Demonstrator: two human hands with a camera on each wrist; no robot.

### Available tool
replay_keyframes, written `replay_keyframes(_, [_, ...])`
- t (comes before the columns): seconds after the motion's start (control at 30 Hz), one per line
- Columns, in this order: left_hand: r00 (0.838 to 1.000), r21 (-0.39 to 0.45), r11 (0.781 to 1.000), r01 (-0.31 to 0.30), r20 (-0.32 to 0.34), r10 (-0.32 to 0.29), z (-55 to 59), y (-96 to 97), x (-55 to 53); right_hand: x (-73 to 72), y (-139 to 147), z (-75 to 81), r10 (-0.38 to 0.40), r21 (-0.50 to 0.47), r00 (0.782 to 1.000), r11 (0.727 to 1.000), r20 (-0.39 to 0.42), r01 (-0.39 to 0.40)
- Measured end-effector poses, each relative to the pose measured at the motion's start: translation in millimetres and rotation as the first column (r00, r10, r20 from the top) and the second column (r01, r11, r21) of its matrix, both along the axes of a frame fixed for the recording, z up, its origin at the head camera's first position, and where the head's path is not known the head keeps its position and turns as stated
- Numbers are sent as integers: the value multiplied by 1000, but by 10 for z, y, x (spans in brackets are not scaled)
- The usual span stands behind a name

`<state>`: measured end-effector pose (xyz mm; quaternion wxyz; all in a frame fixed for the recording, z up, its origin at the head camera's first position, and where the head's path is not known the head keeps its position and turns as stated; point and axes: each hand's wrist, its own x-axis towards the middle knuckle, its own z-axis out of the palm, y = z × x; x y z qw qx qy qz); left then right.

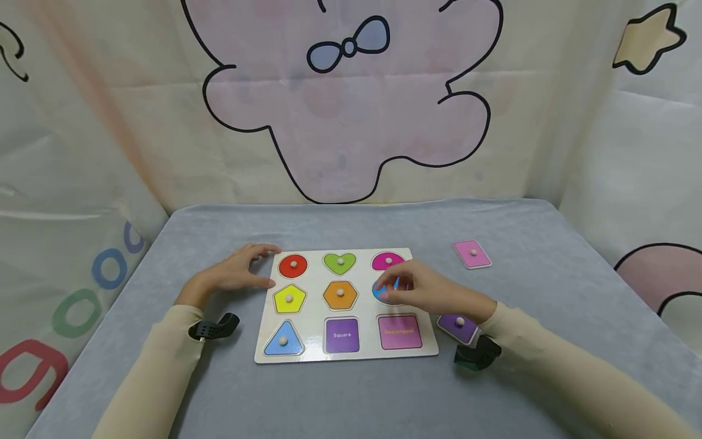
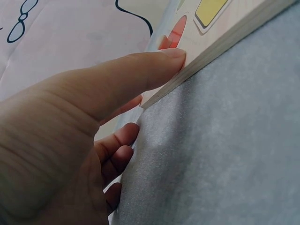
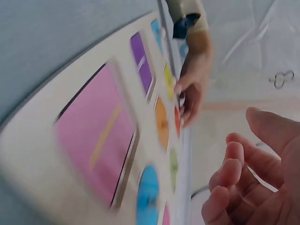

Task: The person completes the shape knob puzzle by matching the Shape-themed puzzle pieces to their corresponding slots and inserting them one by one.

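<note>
A white wooden knob-puzzle board (image 1: 314,311) lies on the cloth, with coloured knobbed shapes seated in most recesses. My left hand (image 1: 238,268) rests at its far left corner; in the left wrist view the thumb (image 2: 159,65) touches the board's edge. Over the board's right side hovers my right hand (image 1: 425,285), overlapping a blue round piece (image 3: 147,190). The right wrist view shows its fingers loosely bent, with nothing between them. The purple recess (image 1: 342,346) marked "Square" and the pink recess (image 1: 400,342) hold no knobbed pieces.
A purple knobbed piece (image 1: 454,331) lies beside the board, partly behind my right wrist. Farther back on the right is a pink knobbed piece (image 1: 470,257). Grey cloth (image 1: 340,402) covers the table, and a printed curtain (image 1: 345,122) hangs behind it.
</note>
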<state>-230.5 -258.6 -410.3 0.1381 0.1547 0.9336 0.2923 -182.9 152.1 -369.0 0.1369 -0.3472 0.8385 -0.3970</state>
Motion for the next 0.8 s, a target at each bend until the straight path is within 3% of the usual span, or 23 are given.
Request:
replay_keyframes(0.43, [1000, 3, 1000, -12, 2, 12, 9, 21, -21, 97, 915, -121, -162, 82, 987, 984, 9, 161])
replay_keyframes(0.8, [1000, 5, 1000, -12, 14, 11, -1, 9, -17, 132, 1265, -302, -49, 18, 999, 999, 19, 49])
